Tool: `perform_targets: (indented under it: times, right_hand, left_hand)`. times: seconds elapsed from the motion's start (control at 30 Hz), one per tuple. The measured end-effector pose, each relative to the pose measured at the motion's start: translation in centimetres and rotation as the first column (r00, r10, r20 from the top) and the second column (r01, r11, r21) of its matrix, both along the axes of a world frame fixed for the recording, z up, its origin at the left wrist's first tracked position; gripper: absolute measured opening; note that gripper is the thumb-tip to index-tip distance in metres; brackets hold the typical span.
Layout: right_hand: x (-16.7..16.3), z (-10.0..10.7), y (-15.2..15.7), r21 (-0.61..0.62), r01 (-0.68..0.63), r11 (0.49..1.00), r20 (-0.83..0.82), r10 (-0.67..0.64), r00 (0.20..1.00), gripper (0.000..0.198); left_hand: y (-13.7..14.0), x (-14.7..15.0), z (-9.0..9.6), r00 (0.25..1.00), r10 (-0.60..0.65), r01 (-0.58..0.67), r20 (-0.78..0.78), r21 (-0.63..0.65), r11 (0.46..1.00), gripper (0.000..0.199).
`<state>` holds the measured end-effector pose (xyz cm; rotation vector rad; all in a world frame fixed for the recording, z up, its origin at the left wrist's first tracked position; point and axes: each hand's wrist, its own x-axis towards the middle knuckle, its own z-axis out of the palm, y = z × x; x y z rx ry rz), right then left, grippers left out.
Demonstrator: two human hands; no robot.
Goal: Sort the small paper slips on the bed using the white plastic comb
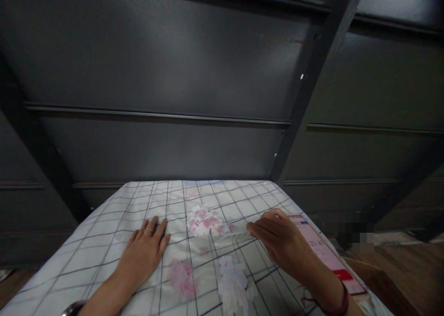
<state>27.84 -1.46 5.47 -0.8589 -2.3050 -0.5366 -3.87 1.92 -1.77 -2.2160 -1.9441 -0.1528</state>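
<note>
My left hand [147,246] lies flat on the checked tablecloth [138,200], fingers stretched out, with a ring on one finger. My right hand [275,237] is closed around slim, pale tweezers [234,235], somewhat blurred. Their tip points left, at the near edge of a heap of small white and pink paper pieces [204,221]; whether they grip a piece, I cannot tell. Closer to me is a blurred pink patch of pieces [182,279]. To its right lies a pile of mostly white pieces [233,283].
A phone [328,256] showing a timer-like display lies at the table's right edge, partly behind my right forearm. Red string [307,300] is beside that wrist. A dark metal panel wall [180,149] rises behind the table. A brown box [378,283] stands at the lower right.
</note>
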Motion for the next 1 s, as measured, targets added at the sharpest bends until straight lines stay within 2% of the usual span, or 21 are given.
perform_targets:
  times: [0.27,0.5,0.63,0.8,1.0]
  right_hand:
    - [0.2,0.5,0.1,0.01,-0.002,1.0,-0.057,0.002,0.998,0.021]
    - [-0.3,0.1,-0.2,-0.044,-0.029,0.999,-0.027,0.028,0.999,0.024]
    - [-0.4,0.1,-0.2,-0.015,-0.067,0.998,-0.022,0.066,0.998,0.023]
    - [0.7,0.6,0.2,0.061,0.007,0.998,-0.041,-0.005,0.999,0.019]
    - [0.9,0.6,0.3,0.045,-0.003,0.999,-0.022,0.004,1.0,0.02]
  left_hand:
    - [-0.1,0.2,0.6,0.997,0.013,-0.017,-0.072,-0.057,0.998,0.047]
    - [-0.2,0.4,0.7,0.999,0.023,-0.026,-0.049,-0.056,0.998,0.047]
    - [-0.2,0.4,0.8,0.996,0.025,-0.031,-0.084,-0.076,0.997,0.047]
    - [-0.2,0.3,0.7,0.996,0.013,-0.018,-0.09,-0.055,0.998,0.046]
    - [-0.2,0.4,0.7,0.996,0.012,-0.017,-0.091,-0.059,0.998,0.046]
